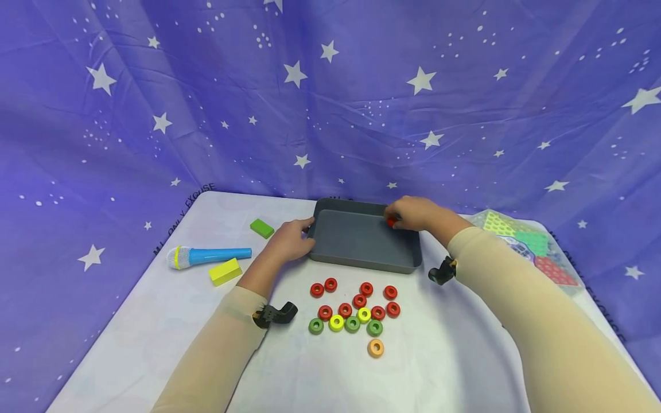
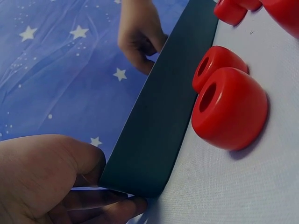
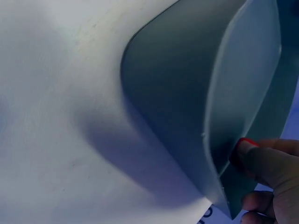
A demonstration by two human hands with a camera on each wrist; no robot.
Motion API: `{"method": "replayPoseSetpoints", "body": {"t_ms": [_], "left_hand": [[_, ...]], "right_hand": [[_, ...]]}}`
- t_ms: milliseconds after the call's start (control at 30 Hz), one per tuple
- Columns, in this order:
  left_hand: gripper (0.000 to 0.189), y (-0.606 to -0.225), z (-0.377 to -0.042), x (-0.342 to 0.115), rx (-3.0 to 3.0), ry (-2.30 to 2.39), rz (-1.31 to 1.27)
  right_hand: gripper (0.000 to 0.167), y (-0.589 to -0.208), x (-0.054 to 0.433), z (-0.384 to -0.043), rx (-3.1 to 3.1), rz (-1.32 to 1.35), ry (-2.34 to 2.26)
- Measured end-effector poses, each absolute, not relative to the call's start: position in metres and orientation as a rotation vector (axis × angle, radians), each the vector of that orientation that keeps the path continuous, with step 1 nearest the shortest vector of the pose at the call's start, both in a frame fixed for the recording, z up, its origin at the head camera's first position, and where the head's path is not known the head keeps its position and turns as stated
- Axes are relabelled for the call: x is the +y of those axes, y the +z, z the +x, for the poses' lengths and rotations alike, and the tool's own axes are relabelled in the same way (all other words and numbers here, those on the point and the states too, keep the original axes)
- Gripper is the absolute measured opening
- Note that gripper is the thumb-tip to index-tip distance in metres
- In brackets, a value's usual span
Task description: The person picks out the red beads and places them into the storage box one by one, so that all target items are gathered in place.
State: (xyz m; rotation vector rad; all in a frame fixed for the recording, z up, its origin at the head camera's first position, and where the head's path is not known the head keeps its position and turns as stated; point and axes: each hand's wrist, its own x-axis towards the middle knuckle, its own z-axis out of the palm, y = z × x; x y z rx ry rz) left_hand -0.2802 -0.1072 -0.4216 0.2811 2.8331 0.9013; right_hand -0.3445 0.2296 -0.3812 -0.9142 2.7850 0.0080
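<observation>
A dark grey rectangular tray [image 1: 356, 265] lies on the table, its near wall [image 2: 149, 116] facing the left wrist camera. My left hand [image 1: 291, 241] grips its left side, thumb at the rim by the near corner and fingers along the outside. At the tray's back right, my right hand [image 1: 413, 213] pinches a red ring bead [image 1: 392, 221] inside the wall; in the right wrist view only a red sliver [image 3: 248, 141] shows past the thumb. Several red ring beads [image 1: 360, 301] lie in front of the tray, with green beads [image 1: 316, 326], yellow beads [image 1: 337, 323] and an orange bead [image 1: 376, 348].
Left of the tray lie a blue toy microphone [image 1: 219, 256], a yellow block [image 1: 225, 272] and a green block [image 1: 262, 228]. A clear package [image 1: 568, 261] with coloured sheets sits at the right edge, beyond my right forearm. A starry purple cloth [image 1: 351, 115] hangs behind the table [image 1: 155, 321].
</observation>
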Motion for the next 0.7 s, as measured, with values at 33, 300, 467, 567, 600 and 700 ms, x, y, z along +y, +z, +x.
{"method": "replayPoseSetpoints", "body": {"t_ms": [33, 300, 467, 567, 600, 700], "left_hand": [[0.069, -0.421, -0.28, -0.107, 2.832, 0.904, 0.279], [0.068, -0.423, -0.279, -0.107, 2.835, 0.914, 0.293], [0.068, -0.424, -0.278, -0.106, 2.835, 0.911, 0.29], [0.068, -0.424, -0.278, -0.106, 2.837, 0.911, 0.281], [0.068, -0.424, -0.278, -0.107, 2.838, 0.91, 0.281], [0.069, -0.421, -0.279, -0.107, 2.837, 0.907, 0.286]], "right_hand": [[0.026, -0.382, 0.23, -0.345, 2.792, -0.917, 0.017], [0.02, -0.389, 0.229, -0.344, 2.833, -0.927, 0.075], [0.02, -0.386, 0.228, -0.341, 2.85, -0.931, 0.074], [0.025, -0.379, 0.23, -0.339, 2.871, -0.917, 0.024], [0.028, -0.375, 0.231, -0.338, 2.877, -0.912, -0.004], [0.034, -0.361, 0.235, -0.333, 2.895, -0.896, -0.069]]}}
